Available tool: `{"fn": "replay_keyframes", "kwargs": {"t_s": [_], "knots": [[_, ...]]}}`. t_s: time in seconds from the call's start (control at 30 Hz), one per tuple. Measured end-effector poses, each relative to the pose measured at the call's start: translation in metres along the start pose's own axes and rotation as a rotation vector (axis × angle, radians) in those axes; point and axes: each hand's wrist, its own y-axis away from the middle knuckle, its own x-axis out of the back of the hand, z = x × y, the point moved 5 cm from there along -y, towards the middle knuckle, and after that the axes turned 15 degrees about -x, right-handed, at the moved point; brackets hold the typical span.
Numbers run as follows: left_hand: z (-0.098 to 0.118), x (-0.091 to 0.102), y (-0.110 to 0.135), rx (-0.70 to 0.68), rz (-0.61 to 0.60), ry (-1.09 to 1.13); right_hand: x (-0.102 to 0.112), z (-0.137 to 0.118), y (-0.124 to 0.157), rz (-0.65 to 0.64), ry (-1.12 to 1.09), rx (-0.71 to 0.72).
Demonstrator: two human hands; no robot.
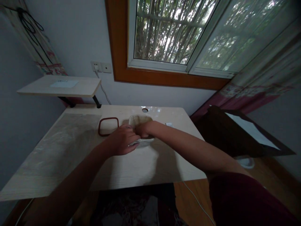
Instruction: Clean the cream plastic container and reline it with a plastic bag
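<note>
Where the bench of pale wood-grain board (131, 168) reaches toward the window wall: one whitish container, rounded-rectangular, standing open-topped (141, 118). Left hand (124, 138), fingers curled, gripping its near-left side. Right hand (142, 129), lowered into the opening (fingers hidden; whether closed on anything, cannot tell). One reddish-brown rounded-rectangular rim (108, 118), lying left of the container, near the left hand. One small white flat piece (168, 124), to the right.

Red-brown ring (108, 118), whitish container (146, 141), pale wood-grained table (141, 166)
</note>
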Motion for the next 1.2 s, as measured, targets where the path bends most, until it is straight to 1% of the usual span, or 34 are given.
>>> {"fn": "replay_keyframes", "kwargs": {"t_s": [0.03, 0.1, 0.13, 0.17, 0.2, 0.23, 0.27, 0.33, 0.37, 0.4, 0.43, 0.5, 0.57, 0.63, 0.7, 0.77, 0.83, 0.9, 1.03, 1.13, 1.2], "knots": [[0.002, 0.001, -0.001, -0.028, -0.035, -0.048, 0.001, -0.002, 0.007, -0.061, 0.066, 0.012], [0.003, 0.007, -0.004, -0.072, -0.077, -0.093, 0.010, -0.005, 0.023, -0.095, 0.189, 0.060], [0.001, 0.010, -0.006, -0.082, -0.089, -0.101, 0.018, -0.006, 0.030, -0.065, 0.237, 0.095], [-0.001, 0.014, -0.007, -0.074, -0.083, -0.105, 0.028, -0.005, 0.037, -0.014, 0.257, 0.100], [-0.006, 0.019, -0.008, -0.043, -0.053, -0.109, 0.039, -0.002, 0.044, 0.054, 0.271, 0.101], [-0.012, 0.025, -0.008, 0.011, 0.006, -0.113, 0.050, 0.003, 0.049, 0.149, 0.287, 0.074], [-0.020, 0.031, -0.008, 0.089, 0.089, -0.116, 0.060, 0.007, 0.054, 0.256, 0.274, 0.092], [-0.039, 0.039, -0.004, 0.291, 0.266, -0.099, 0.076, 0.021, 0.062, 0.458, 0.202, 0.139], [-0.049, 0.040, -0.002, 0.395, 0.325, -0.076, 0.080, 0.030, 0.064, 0.543, 0.151, 0.149], [-0.058, 0.038, -0.001, 0.489, 0.346, -0.042, 0.082, 0.040, 0.065, 0.614, 0.087, 0.136], [-0.067, 0.034, 0.000, 0.568, 0.336, -0.005, 0.082, 0.050, 0.065, 0.656, 0.016, 0.108], [-0.080, 0.023, -0.004, 0.670, 0.250, 0.053, 0.072, 0.063, 0.059, 0.641, -0.096, 0.057], [-0.087, 0.013, -0.013, 0.685, 0.113, 0.051, 0.060, 0.066, 0.051, 0.585, -0.120, 0.019], [-0.091, 0.006, -0.025, 0.672, -0.039, -0.004, 0.050, 0.061, 0.043, 0.554, -0.059, -0.046], [-0.094, 0.002, -0.036, 0.688, -0.170, -0.077, 0.046, 0.055, 0.037, 0.552, 0.027, -0.136], [-0.098, 0.000, -0.041, 0.728, -0.273, -0.133, 0.047, 0.050, 0.035, 0.556, 0.091, -0.204], [-0.103, -0.001, -0.043, 0.741, -0.357, -0.159, 0.049, 0.049, 0.035, 0.546, 0.123, -0.237], [-0.108, -0.002, -0.039, 0.738, -0.412, -0.152, 0.052, 0.053, 0.038, 0.523, 0.134, -0.255], [-0.115, -0.005, -0.028, 0.736, -0.466, -0.061, 0.056, 0.066, 0.046, 0.459, 0.133, -0.287], [-0.114, -0.009, -0.023, 0.743, -0.467, 0.084, 0.055, 0.074, 0.046, 0.389, 0.113, -0.300], [-0.114, -0.011, -0.020, 0.769, -0.440, 0.185, 0.051, 0.079, 0.045, 0.336, 0.068, -0.288]]}}
